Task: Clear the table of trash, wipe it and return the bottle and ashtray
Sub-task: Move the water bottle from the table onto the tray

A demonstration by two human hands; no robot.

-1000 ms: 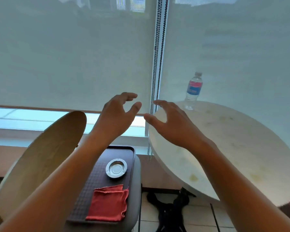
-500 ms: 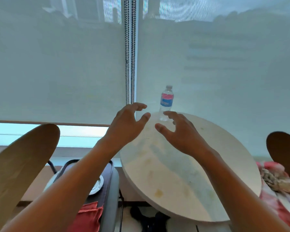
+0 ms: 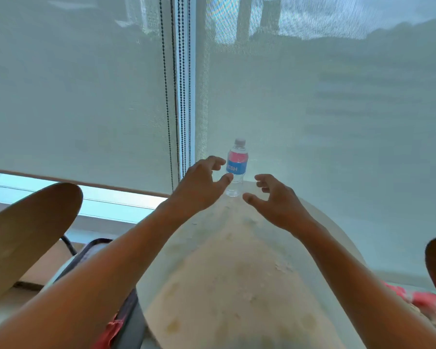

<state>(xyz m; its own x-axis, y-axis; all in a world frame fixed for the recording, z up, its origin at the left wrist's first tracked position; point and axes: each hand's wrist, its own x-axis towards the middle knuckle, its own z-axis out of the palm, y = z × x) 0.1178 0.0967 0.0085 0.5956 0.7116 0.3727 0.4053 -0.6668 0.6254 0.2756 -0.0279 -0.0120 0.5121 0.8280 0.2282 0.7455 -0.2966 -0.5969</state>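
left hand (image 3: pixel 199 187) – empty, fingers curled apart, just left of bottle | right hand (image 3: pixel 277 200) – empty, fingers spread, just right of it | bottle (image 3: pixel 237 167) upright at far edge of round table (image 3: pixel 237 285), by the blind (image 3: pixel 312 122)

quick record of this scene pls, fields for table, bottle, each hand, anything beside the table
table: round pale top, stained patches
bottle: upright at the far edge, capped, pink and blue label
left hand: open, empty, just left of the bottle
right hand: open, empty, just right of the bottle
beside table: chair back on the left, red cloth low left
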